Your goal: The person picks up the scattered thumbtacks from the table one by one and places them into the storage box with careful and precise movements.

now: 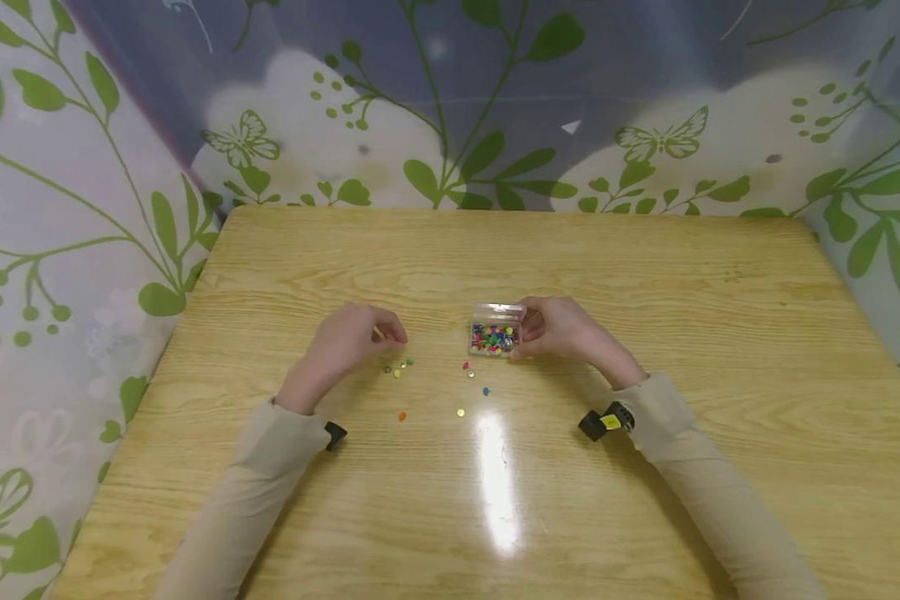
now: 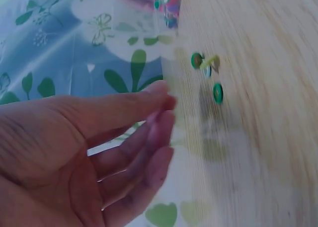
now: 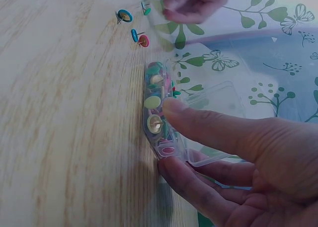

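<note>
My right hand [image 1: 566,327] grips the right end of a small clear plastic box [image 3: 158,148], thumb on one side and fingers on the other. The box stands on the table, filled with colourful thumbtacks [image 1: 493,337], its hinged clear lid [image 1: 498,312] raised at the back. To the left, my left hand [image 1: 352,335] hovers just above several loose thumbtacks [image 1: 397,374]. In the left wrist view its thumb tip meets the index fingertip and the other fingers bend loosely. Nothing shows between them. A green thumbtack [image 2: 218,93] lies close to those fingertips.
More loose thumbtacks lie between the hands and nearer the person: an orange one [image 1: 402,416], a yellow one [image 1: 461,412] and a blue one [image 1: 486,391]. The wooden table [image 1: 645,500] ends at a leaf-patterned wall covering [image 1: 487,158] behind and at the left.
</note>
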Motion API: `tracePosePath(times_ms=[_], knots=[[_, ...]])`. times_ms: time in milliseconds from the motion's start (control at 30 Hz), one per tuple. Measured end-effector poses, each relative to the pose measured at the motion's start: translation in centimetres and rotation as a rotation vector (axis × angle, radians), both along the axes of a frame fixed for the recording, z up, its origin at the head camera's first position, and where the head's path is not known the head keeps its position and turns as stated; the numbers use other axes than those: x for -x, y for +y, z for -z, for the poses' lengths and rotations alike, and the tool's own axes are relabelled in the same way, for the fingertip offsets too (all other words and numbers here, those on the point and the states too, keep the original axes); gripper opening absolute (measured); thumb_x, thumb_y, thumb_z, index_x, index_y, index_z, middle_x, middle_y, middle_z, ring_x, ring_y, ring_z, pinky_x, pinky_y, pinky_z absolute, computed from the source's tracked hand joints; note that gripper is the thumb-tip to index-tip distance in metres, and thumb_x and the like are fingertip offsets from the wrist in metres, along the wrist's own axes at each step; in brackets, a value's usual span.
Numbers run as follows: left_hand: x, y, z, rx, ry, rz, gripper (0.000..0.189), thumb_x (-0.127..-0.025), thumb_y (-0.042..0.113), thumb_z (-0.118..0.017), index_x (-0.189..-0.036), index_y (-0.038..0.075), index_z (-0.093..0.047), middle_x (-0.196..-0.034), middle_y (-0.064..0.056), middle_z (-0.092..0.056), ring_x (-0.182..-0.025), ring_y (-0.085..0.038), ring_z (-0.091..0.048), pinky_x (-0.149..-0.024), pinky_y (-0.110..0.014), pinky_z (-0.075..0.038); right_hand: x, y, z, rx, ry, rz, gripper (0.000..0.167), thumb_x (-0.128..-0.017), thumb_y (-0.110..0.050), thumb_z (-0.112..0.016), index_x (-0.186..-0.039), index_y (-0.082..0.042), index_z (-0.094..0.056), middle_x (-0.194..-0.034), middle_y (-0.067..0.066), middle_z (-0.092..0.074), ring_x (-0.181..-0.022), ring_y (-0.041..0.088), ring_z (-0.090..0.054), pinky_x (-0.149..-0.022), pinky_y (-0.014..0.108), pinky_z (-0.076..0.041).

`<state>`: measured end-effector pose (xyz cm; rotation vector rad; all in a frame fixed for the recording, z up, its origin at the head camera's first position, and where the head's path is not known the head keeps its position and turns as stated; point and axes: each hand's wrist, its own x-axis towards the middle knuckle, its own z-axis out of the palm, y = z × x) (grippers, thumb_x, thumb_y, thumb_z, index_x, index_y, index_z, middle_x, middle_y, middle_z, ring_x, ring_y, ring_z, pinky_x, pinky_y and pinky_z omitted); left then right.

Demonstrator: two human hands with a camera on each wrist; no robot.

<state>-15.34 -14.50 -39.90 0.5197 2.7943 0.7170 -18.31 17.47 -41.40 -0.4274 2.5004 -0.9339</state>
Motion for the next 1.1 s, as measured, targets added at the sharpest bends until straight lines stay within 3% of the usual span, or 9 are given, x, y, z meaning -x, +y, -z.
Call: tracePosePath(times_ms=[267, 433, 533, 733, 933, 1100], knots=[[-0.5, -0.9, 0.0, 0.098, -0.065, 0.039, 0.009, -0.085, 0.018, -0.082, -0.082, 0.019, -0.074, -0.088, 0.003, -0.074, -0.084, -0.018, -0.066, -0.078, -0.039, -0.055, 0.0, 0.1, 0.0, 0.018, -0.006, 0.001, 0.061, -0.079, -0.014, -0.088, -0.129, 0.004, -0.059, -0.113, 0.021, -0.070, -0.103, 0.031, -0.070, -0.090, 0.037, -0.060], [-0.5, -0.9, 0.1, 0.131, -0.086, 0.026, 0.009, -0.088, 0.019, -0.080, -0.081, 0.018, -0.075, -0.084, 0.003, -0.072, -0.077, -0.016, -0.061, -0.072, -0.036, -0.053, 0.0, 0.1, 0.1, 0.011, 0.000, 0.000, 0.061, -0.079, -0.015, -0.088, -0.129, 0.003, -0.059, -0.112, 0.020, -0.071, -0.102, 0.031, -0.070, -0.090, 0.037, -0.060], [-0.4, -1.0, 0.2, 0.132, -0.062, 0.016, 0.009, -0.091, 0.019, -0.076, -0.082, 0.017, -0.075, -0.086, 0.001, -0.074, -0.075, -0.016, -0.061, -0.071, -0.036, -0.053, 0.0, 0.0, 0.1, 0.009, 0.006, -0.002, 0.060, -0.078, -0.014, -0.088, -0.128, 0.003, -0.060, -0.111, 0.019, -0.071, -0.101, 0.031, -0.071, -0.089, 0.037, -0.060], [-0.2, -0.9, 0.2, 0.096, 0.038, -0.014, 0.010, -0.094, 0.015, -0.067, -0.086, 0.011, -0.071, -0.089, -0.006, -0.075, -0.080, -0.020, -0.069, -0.072, -0.038, -0.058, -0.1, 0.0, 0.0, 0.009, 0.012, -0.005, 0.060, -0.078, -0.014, -0.088, -0.128, 0.003, -0.060, -0.111, 0.019, -0.071, -0.101, 0.030, -0.070, -0.090, 0.037, -0.060], [-0.2, 0.4, -0.2, -0.014, 0.018, -0.049, 0.010, -0.094, 0.021, -0.074, -0.087, 0.015, -0.070, -0.091, -0.003, -0.076, -0.083, -0.020, -0.072, -0.070, -0.037, -0.056, -0.1, 0.1, 0.0, 0.011, 0.007, -0.001, 0.059, -0.078, -0.014, -0.088, -0.127, 0.002, -0.060, -0.111, 0.019, -0.071, -0.102, 0.030, -0.070, -0.090, 0.037, -0.060], [0.0, 2.6, 0.1, -0.101, 0.065, -0.013, 0.009, -0.091, 0.021, -0.078, -0.088, 0.017, -0.070, -0.089, 0.001, -0.075, -0.078, -0.015, -0.072, -0.071, -0.035, -0.057, -0.1, 0.0, -0.1, 0.008, 0.007, -0.002, 0.059, -0.077, -0.014, -0.089, -0.126, 0.002, -0.061, -0.111, 0.019, -0.071, -0.101, 0.031, -0.070, -0.090, 0.038, -0.060]])
